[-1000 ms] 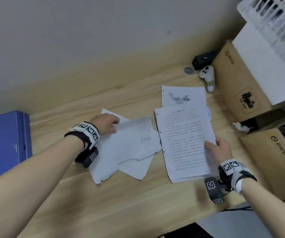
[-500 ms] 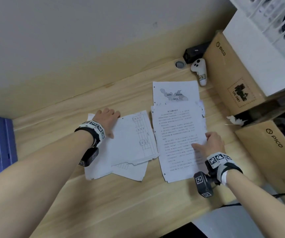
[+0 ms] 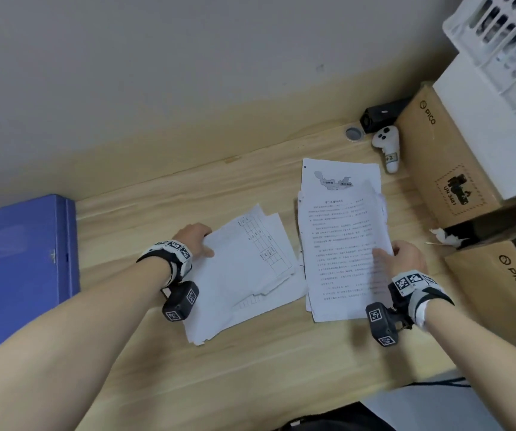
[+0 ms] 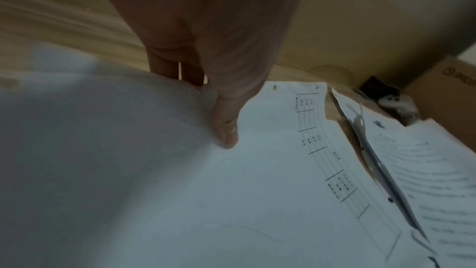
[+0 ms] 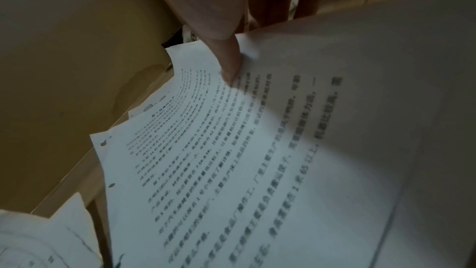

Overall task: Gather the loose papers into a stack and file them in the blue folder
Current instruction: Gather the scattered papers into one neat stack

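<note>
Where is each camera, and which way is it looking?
Head: on the person's head, looking down at the desk, blue folder, both paper piles; both forearms and hands show.
Left wrist: along the left hand, whose thumb pinches the table-printed papers.
Right wrist: along the right hand, whose thumb pinches the text pages.
Shared: the text pages appear in all three views.
</note>
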`<state>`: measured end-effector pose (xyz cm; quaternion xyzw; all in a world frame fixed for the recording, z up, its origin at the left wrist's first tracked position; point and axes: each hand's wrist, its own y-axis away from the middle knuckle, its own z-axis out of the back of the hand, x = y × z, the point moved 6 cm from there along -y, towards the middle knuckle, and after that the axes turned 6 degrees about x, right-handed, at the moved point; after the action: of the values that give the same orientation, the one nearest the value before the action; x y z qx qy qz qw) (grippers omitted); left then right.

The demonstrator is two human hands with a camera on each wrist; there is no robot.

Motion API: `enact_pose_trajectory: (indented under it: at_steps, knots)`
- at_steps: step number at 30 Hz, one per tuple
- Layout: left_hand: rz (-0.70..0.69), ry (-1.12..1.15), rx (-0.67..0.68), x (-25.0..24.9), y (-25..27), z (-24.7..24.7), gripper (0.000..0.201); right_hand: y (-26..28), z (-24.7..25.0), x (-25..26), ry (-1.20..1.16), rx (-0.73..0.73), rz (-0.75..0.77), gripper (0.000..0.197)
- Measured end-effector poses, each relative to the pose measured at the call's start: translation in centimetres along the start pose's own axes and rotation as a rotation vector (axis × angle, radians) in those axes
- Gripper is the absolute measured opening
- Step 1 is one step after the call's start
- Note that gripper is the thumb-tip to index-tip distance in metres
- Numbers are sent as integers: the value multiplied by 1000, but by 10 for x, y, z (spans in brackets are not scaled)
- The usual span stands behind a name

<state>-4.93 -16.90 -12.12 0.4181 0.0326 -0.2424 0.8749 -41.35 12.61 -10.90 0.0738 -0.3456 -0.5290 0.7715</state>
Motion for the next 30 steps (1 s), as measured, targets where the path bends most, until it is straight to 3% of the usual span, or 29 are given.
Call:
enact_pose_trajectory:
  at_steps: [3, 6, 10, 14, 17, 21, 24, 30]
  knots:
    - [46, 141, -47, 23, 13, -1, 46, -4, 4, 12, -68, -37, 30, 14]
    - [97, 286, -84, 42, 27, -5, 55, -4, 4, 28, -135, -44, 88, 26]
    - [195, 545, -101, 72, 48, -28, 46, 3, 3, 55, -218, -51, 199, 32]
    - [251, 695, -121, 91, 65, -60, 38, 13, -11, 88, -237, -12, 320, 17]
    - [305, 792, -133, 95, 77, -77, 39, 22, -34, 110, -218, 63, 382, 17]
    - [280, 949, -198, 87, 88, -89, 59, 48, -86, 136, -240, 262, 396, 27]
    - [270, 1068, -263, 81, 94, -103, 63, 66, -128, 143, -194, 361, 401, 31]
    - [286, 1273, -317, 75, 95, -118, 31, 91, -189, 151, -53, 461, 387, 29]
